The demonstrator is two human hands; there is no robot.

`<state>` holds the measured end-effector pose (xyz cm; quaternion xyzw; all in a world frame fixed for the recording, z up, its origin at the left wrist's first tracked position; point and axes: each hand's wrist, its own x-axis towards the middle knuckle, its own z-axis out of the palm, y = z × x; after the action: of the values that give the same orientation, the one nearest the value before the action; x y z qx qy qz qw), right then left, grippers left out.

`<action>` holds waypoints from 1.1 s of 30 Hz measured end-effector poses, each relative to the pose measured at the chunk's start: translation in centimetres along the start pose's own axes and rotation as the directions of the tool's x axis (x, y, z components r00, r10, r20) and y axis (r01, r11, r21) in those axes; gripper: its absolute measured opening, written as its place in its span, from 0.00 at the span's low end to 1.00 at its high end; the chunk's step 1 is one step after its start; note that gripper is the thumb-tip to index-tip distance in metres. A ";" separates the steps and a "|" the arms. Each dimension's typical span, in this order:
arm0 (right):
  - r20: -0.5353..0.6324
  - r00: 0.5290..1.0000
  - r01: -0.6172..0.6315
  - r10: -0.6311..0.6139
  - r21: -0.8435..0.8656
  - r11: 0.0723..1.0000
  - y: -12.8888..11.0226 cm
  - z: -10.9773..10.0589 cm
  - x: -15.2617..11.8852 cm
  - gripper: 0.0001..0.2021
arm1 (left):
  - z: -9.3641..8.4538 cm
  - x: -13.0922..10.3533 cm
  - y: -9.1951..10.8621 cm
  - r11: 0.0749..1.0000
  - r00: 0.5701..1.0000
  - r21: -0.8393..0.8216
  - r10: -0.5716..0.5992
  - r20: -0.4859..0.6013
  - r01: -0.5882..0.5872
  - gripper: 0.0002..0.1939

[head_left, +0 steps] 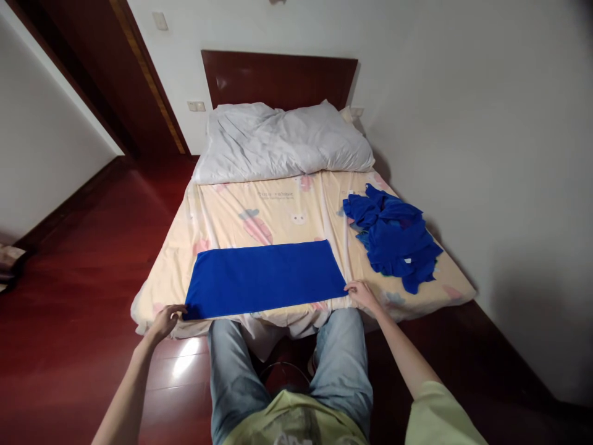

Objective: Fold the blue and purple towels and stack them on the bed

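A blue rectangular cloth lies spread flat across the near part of the bed, its long side facing me. At its near left corner, my left hand pinches the edge between thumb and fingers. My right hand grips the near right corner in the same way. Beyond my right hand, a crumpled heap of blue cloths rests on the bed's right side, with a small white tag showing on it.
The bed wears a cream patterned sheet. A bunched white quilt lies against the dark wooden headboard. A white wall runs close along the right; reddish wooden floor and a door are on the left.
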<state>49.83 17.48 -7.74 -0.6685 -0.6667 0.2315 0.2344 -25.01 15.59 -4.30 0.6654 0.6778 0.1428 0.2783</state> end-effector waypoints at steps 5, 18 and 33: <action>-0.102 0.988 -0.113 0.120 0.071 0.991 -0.5 0.6 5.4 0.15 | -0.9 4.3 0.6 0.996 0.993 0.060 -0.055 -0.105 0.062 0.23; -0.143 0.960 -0.255 0.242 -0.086 0.963 -2.2 5.0 21.1 0.22 | -0.2 20.8 2.8 0.982 0.959 -0.043 -0.190 -0.211 0.185 0.24; -0.352 0.880 -0.318 0.318 0.060 0.946 -0.3 3.6 24.3 0.12 | -1.1 25.2 2.0 0.923 0.818 -0.059 -0.365 -0.444 0.379 0.22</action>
<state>47.48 41.80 -10.28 -0.7996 -0.4941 0.1417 0.3106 -22.95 40.66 -6.95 0.4737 0.8422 0.2238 0.1269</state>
